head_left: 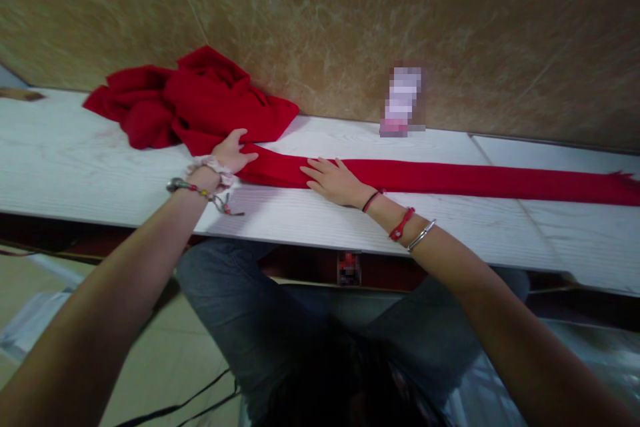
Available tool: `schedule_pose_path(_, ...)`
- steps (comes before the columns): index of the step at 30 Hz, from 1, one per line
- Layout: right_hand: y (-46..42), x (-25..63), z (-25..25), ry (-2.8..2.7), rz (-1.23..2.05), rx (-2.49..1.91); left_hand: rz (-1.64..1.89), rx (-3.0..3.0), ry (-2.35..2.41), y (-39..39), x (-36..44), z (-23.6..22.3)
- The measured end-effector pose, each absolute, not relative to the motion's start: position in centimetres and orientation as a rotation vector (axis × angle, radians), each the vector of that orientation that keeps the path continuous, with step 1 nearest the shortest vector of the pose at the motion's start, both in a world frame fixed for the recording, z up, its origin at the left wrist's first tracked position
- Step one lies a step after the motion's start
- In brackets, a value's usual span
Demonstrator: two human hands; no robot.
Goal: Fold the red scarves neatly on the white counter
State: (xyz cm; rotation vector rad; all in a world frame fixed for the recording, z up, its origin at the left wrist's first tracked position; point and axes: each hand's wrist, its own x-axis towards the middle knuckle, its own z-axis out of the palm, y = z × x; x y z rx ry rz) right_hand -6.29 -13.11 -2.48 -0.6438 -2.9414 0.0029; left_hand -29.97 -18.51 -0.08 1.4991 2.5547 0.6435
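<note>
A long strip of red cloth (450, 177) runs flat along the white table, with a frayed end at the far right. Its left end joins a crumpled heap of the same red fabric (200, 100). Where heap and strip meet, my left hand (231, 153) rests on the cloth, thumb and a finger apart; some of its other fingers are hard to make out. Further right, my right hand (334, 181) lies flat across the strip with its fingers spread.
A brown marbled wall (320, 33) rises behind the white table (125, 187). A blurred-out pinkish item (403, 100) is at the wall. A small wooden piece (20, 93) lies at the far left. My knees are under the table's front edge.
</note>
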Motion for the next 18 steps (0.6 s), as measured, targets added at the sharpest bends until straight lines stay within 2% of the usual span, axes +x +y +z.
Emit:
schedule_pose_path(4,-13.3,-6.3,-2.4,-2.941,0.009,-0.639,0.301,1.709,2.673,-20.1,-28.3,-0.5)
schedule_pose_path(10,-13.2,-6.3,-2.5,-2.95,0.019,-0.651,0.143,1.817,2.625,-20.5,-28.8,-0.4)
schedule_pose_path(15,-13.2,-6.3,-2.5,-2.959,-0.003,-0.647,0.2,1.945,2.669,-20.7,-27.9,-0.1)
schedule_pose_path(18,-13.3,-6.3,-2.4,-2.958,0.016,-0.648,0.224,2.255,2.481,-20.5,-27.1,-1.0)
